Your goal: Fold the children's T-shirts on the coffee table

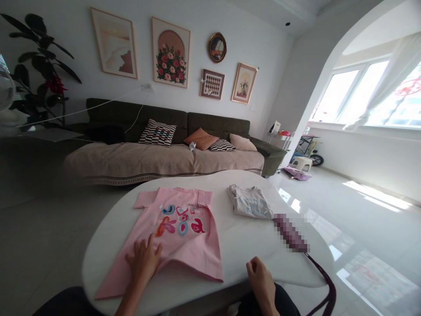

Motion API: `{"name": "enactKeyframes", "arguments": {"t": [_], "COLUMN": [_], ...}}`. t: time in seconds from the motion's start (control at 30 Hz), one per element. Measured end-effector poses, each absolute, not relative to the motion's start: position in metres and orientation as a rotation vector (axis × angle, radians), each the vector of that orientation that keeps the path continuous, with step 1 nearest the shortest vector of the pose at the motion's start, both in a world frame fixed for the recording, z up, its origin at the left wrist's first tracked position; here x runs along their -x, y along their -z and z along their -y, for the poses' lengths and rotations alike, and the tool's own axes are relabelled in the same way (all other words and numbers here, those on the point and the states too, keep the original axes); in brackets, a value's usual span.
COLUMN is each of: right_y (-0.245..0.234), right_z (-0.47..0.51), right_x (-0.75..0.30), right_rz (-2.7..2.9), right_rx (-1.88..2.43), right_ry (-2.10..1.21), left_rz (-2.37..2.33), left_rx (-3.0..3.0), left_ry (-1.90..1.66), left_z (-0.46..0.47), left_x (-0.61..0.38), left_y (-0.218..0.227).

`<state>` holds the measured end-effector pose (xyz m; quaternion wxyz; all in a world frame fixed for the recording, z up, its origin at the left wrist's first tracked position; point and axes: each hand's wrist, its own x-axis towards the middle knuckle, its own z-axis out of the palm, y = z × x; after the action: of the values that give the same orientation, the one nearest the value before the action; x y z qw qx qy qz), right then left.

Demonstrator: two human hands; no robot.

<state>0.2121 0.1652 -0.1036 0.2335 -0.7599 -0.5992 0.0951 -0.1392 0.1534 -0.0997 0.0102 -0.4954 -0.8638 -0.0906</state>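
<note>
A pink T-shirt (177,232) with colourful letters lies spread flat, front up, on a white rounded table (243,245). My left hand (144,259) rests flat on the shirt's lower part, fingers stretched out. My right hand (261,278) sits at the table's near edge, to the right of the shirt, with its fingers curled loosely; nothing shows in it. A folded white garment (250,202) lies on the far right of the table.
A blurred purple object (291,235) with a dark strap (324,281) lies on the table's right edge. Behind stands a dark sofa (171,145) with cushions. Framed pictures hang on the wall, a plant (39,70) stands left, glossy floor lies right.
</note>
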Motion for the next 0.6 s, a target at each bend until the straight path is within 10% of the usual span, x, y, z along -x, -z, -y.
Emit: {"name": "enactKeyframes", "arguments": {"t": [0.6], "right_y": [0.116], "right_z": [-0.276], "right_x": [-0.046], "right_rz": [2.456], "right_rx": [1.524], "right_ry": [-0.259], "left_rz": [2.455], "left_rx": [2.01], "left_ry": [0.327], "left_z": [-0.188], "left_x": [0.083], "left_y": [0.117]}}
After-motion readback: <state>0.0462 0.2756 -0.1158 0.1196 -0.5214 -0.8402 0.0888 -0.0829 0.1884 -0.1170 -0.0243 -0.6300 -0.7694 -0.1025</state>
